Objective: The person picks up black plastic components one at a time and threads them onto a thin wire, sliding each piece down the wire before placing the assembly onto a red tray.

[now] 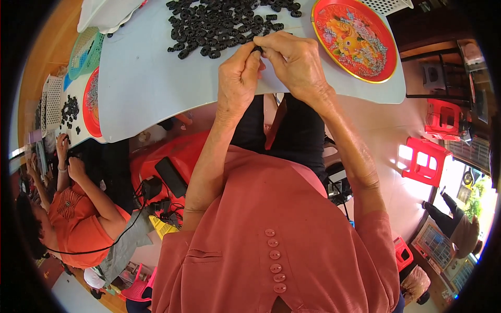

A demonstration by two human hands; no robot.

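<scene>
Above the near edge of the pale table (167,83), my two hands meet in front of me, fingertips together. Between them a small black plastic piece (258,49) shows, partly hidden by the fingers. My left hand (237,78) pinches it with thumb and forefinger. From the right, my right hand (297,65) closes its thumb and forefinger at the same piece; whether it holds something tiny of its own is hidden. Just beyond my hands spreads a loose heap of similar black plastic pieces (214,26). Small silvery bits (360,63) lie scattered in a red, gold-rimmed round tray (387,57) on the right.
A white perforated basket (386,5) stands past the tray. At left, a co-worker in orange (86,221) handles black pieces (70,109) beside another red tray (92,107) and a green basket (86,52). Red stools (425,161) stand on the floor to the right.
</scene>
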